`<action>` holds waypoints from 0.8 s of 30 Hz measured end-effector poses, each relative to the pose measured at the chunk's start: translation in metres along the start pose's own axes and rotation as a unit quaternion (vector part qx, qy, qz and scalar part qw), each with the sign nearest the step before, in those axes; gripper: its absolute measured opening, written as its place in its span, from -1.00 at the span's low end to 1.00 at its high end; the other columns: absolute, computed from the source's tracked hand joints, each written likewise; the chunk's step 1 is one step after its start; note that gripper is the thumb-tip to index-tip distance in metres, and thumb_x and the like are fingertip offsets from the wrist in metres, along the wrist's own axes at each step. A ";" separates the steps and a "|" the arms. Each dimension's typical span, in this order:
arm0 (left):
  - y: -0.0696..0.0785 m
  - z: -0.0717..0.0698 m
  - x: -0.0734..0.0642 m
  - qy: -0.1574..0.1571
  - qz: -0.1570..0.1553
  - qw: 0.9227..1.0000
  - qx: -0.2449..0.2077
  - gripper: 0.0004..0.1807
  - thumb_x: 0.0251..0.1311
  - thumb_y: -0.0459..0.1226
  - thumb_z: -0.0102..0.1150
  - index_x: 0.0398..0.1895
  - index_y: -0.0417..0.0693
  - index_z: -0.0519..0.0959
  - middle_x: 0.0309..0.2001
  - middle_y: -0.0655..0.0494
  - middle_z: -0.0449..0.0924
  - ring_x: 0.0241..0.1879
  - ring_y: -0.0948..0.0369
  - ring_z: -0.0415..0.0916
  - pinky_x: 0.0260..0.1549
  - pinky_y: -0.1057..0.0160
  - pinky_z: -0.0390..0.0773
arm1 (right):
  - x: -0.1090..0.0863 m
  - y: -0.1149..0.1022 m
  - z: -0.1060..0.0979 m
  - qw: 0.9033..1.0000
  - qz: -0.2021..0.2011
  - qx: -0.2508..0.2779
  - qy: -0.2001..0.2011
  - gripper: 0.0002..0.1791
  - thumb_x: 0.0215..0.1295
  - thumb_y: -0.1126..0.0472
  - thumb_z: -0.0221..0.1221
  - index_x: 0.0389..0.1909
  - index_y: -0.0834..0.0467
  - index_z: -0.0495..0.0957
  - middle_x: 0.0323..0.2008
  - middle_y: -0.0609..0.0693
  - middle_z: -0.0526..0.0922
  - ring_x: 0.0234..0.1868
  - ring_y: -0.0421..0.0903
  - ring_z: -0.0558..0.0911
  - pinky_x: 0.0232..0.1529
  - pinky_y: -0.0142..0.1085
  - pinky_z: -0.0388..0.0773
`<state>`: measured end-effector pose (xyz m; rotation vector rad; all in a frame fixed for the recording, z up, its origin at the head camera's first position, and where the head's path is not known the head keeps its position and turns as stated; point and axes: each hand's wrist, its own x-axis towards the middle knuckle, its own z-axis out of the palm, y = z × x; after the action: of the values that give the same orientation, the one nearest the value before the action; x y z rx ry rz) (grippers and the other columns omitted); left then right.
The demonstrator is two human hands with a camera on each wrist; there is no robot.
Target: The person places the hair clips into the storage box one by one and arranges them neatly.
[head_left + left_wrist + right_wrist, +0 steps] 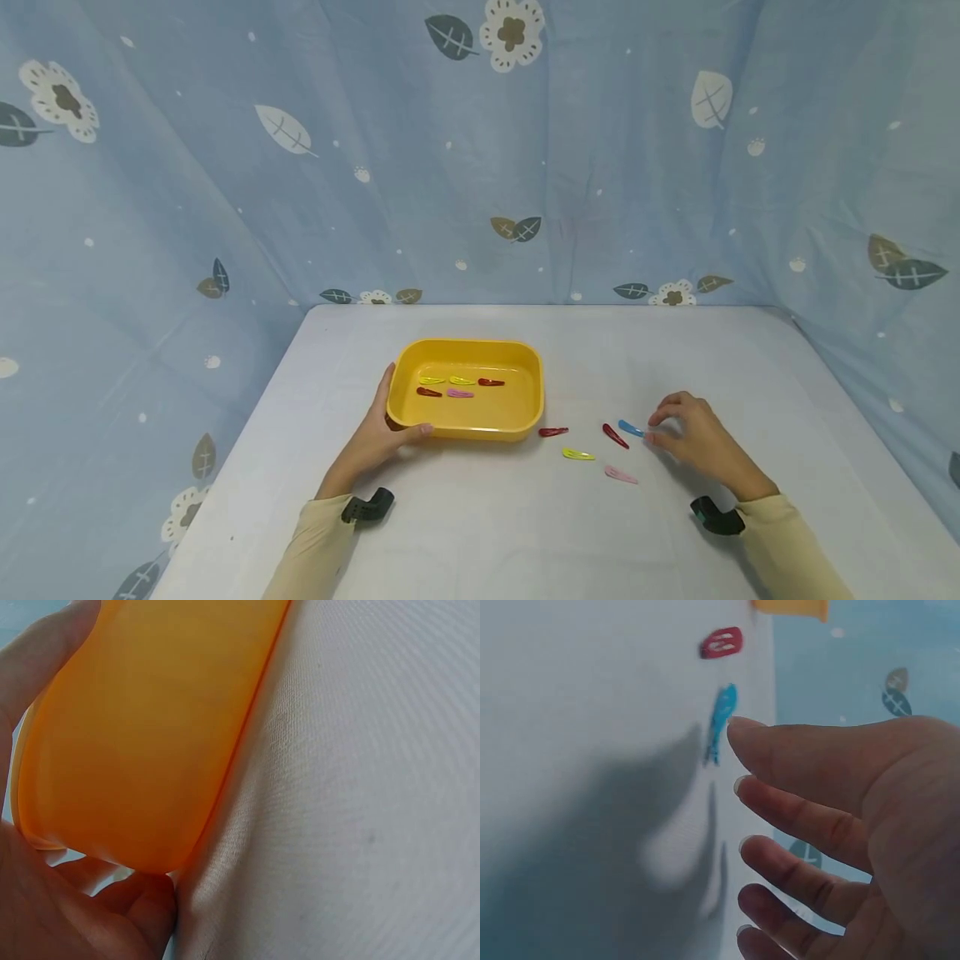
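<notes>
My left hand (378,437) grips the left end of a yellow plastic tray (480,433), its thumb along the front wall and its fingers round the left side. Inside the tray lie several snap hair clips: two yellow, two red and a pink one (461,393). My right hand (693,437) hovers beside a blue hair clip (631,428), thumb and fingers apart. In the right wrist view the thumb tip is close to the blue clip (723,712); nothing shows between the fingers. Left of it lies a red clip (616,436).
Between tray and right hand, the white table (480,533) also bears another red clip (553,432), a yellow clip (578,454) and a pale pink clip (621,475). Behind the table hangs a blue patterned curtain (420,183). Each wrist wears a black device (718,517).
</notes>
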<state>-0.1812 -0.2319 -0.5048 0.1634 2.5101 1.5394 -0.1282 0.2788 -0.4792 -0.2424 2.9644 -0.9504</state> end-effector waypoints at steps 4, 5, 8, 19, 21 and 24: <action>0.000 0.000 0.000 -0.001 0.001 1.000 0.000 0.42 0.03 0.08 0.56 0.69 0.39 -0.40 0.73 0.09 -0.27 0.69 -0.08 -0.15 0.61 -0.30 -0.13 | -0.001 0.001 0.005 1.000 -0.003 -0.001 0.003 -0.90 0.16 0.25 0.47 -0.36 0.09 0.72 0.01 0.23 0.58 0.11 0.29 0.47 0.09 0.25 0.47; 0.000 0.000 0.000 -0.001 0.002 1.000 -0.001 0.42 0.04 0.08 0.56 0.69 0.38 -0.40 0.73 0.09 -0.27 0.69 -0.08 -0.15 0.62 -0.30 -0.14 | -0.002 0.000 0.006 1.000 -0.005 -0.001 0.004 -0.91 0.16 0.25 0.46 -0.36 0.10 0.72 0.00 0.23 0.58 0.11 0.29 0.47 0.09 0.25 0.47; 0.001 0.000 0.000 -0.001 0.005 1.000 -0.005 0.43 0.04 0.08 0.56 0.69 0.34 -0.40 0.72 0.09 -0.27 0.68 -0.08 -0.14 0.62 -0.28 -0.13 | -0.003 -0.002 0.008 1.000 -0.005 0.000 0.006 -0.92 0.16 0.28 0.45 -0.37 0.10 0.73 -0.02 0.21 0.59 0.10 0.27 0.49 0.09 0.24 0.48; 0.004 0.000 0.001 -0.003 -0.004 1.000 -0.002 0.40 0.06 0.07 0.54 0.68 0.43 -0.42 0.73 0.10 -0.27 0.68 -0.06 -0.09 0.63 -0.23 -0.07 | -0.002 -0.007 0.013 1.000 0.006 -0.008 0.008 -0.93 0.19 0.36 0.40 -0.39 0.13 0.72 -0.11 0.17 0.61 0.05 0.23 0.51 0.03 0.16 0.51; 0.004 0.000 0.001 -0.003 -0.006 1.000 -0.001 0.40 0.06 0.07 0.54 0.67 0.44 -0.42 0.73 0.10 -0.27 0.68 -0.07 -0.09 0.62 -0.23 -0.07 | -0.002 -0.007 0.012 1.000 0.007 -0.009 0.007 -0.92 0.20 0.36 0.38 -0.40 0.12 0.72 -0.11 0.16 0.61 0.05 0.24 0.50 0.01 0.13 0.51; 0.004 0.000 0.001 -0.003 -0.006 1.000 -0.001 0.40 0.06 0.07 0.54 0.68 0.43 -0.41 0.72 0.09 -0.25 0.67 -0.07 -0.08 0.62 -0.24 -0.06 | -0.002 -0.008 0.012 1.000 0.000 -0.007 0.009 -0.90 0.21 0.39 0.37 -0.42 0.13 0.70 -0.16 0.12 0.62 0.00 0.18 0.53 -0.01 0.05 0.53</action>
<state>-0.1821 -0.2302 -0.5017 0.1535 2.5001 1.5346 -0.1247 0.2659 -0.4849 -0.2353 2.9871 -0.9375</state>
